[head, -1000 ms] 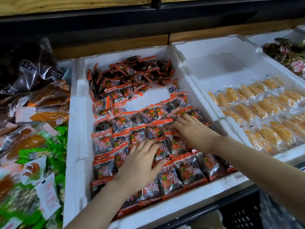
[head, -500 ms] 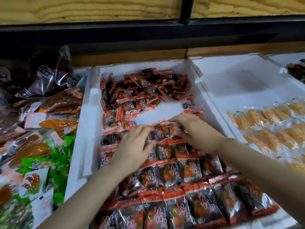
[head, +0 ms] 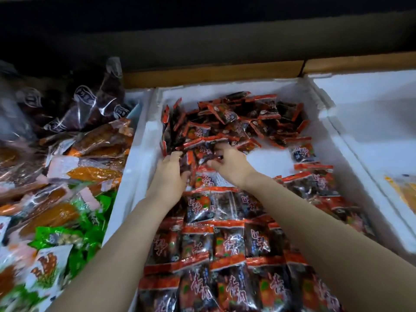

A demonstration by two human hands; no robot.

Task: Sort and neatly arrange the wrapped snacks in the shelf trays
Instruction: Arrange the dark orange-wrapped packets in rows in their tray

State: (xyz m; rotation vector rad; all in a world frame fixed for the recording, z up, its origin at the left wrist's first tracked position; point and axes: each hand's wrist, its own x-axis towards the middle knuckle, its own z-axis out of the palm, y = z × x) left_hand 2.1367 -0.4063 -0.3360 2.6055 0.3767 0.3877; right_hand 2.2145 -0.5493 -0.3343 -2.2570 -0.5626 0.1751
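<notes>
L fingers [head: 173,157] curling round a few red-black packets [head: 202,149]. R fingers [head: 219,148] hooking over same bunch, thumb below. L hand [head: 167,179] and R hand [head: 231,164] are working close together mid white foam tray [head: 144,140], betw. loose pile [head: 247,118] at back and flat rows [head: 225,239] in front. Mixed snack bags [head: 56,176] lying left of tray. Yellow snacks [head: 403,190] sitting in next tray [head: 360,113] on right.

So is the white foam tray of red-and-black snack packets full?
Not full. The white foam tray shows bare floor between the heaped red-and-black snack packets and the neat rows.
</notes>
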